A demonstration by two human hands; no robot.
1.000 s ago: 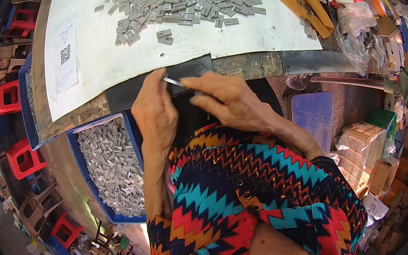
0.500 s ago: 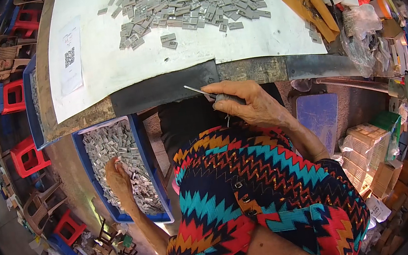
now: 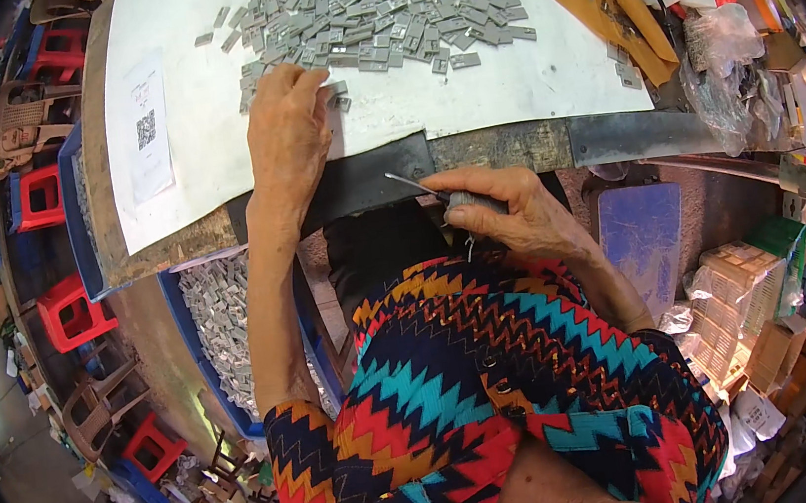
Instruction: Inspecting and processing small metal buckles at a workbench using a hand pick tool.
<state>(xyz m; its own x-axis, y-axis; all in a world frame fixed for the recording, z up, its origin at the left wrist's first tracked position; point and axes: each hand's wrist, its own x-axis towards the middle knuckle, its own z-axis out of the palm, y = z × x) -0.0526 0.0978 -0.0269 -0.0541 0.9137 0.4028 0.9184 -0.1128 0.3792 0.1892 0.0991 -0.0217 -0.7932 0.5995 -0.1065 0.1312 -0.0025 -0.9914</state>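
My left hand (image 3: 290, 130) reaches over the near left edge of a pile of small flat grey rectangular pieces (image 3: 396, 14) on a white sheet. Its fingers are bent and close together; what is between the fingertips is hidden. A couple of loose grey pieces (image 3: 338, 89) lie right beside those fingertips. Above my lap, just short of the table edge, my right hand (image 3: 507, 205) is closed around a screwdriver-like tool (image 3: 407, 182) with a dark handle. The thin metal shaft points up and left, touching no piece.
Under my left forearm stands a blue crate (image 3: 197, 349) full of similar grey pieces. The white sheet (image 3: 485, 98) covers the table, with a printed paper (image 3: 148, 131) at its left. An orange-brown sheet (image 3: 604, 10) and plastic bags (image 3: 712, 42) crowd the right side.
My left hand has moved up from the blue crate to the pile on the table. The right hand keeps the tool, shifted slightly right and down in the picture.
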